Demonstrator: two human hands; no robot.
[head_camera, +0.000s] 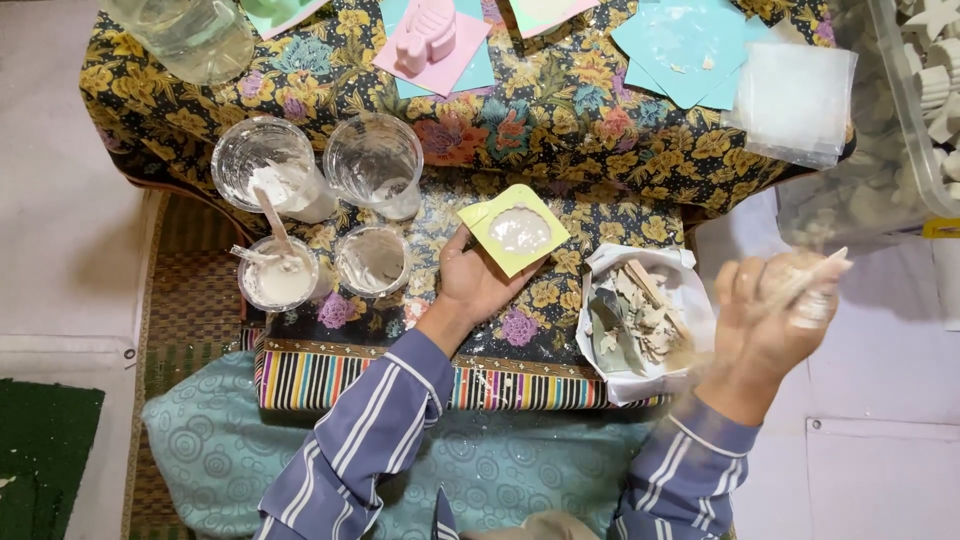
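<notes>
Hands at work over a low table draped in a floral cloth (560, 130). Left hand (478, 280) lies palm up, fingers loosely curled under a yellow square mould (512, 230), keeping it level; the hollow in the mould is full of pale wet paste, so a flat hold would stop it running out. Right hand (775, 305) is raised off to the side above the floor, blurred. Its fingers seem closed around a small paste-smeared cup or lump, with a thin stick poking out toward the upper right; the exact grip cannot be told through the blur.

Between the hands sits a white bag (640, 320) of broken dried scraps, open at the top and within easy reach of either hand. Left of the mould, four clear plastic cups (320, 205) coated in white mix stand in a cluster; two hold stirring sticks. Farther back lie coloured square sheets, one bearing a pink cast figure (428, 35). A clear bin (900, 130) of white cast pieces stands at the right edge.
</notes>
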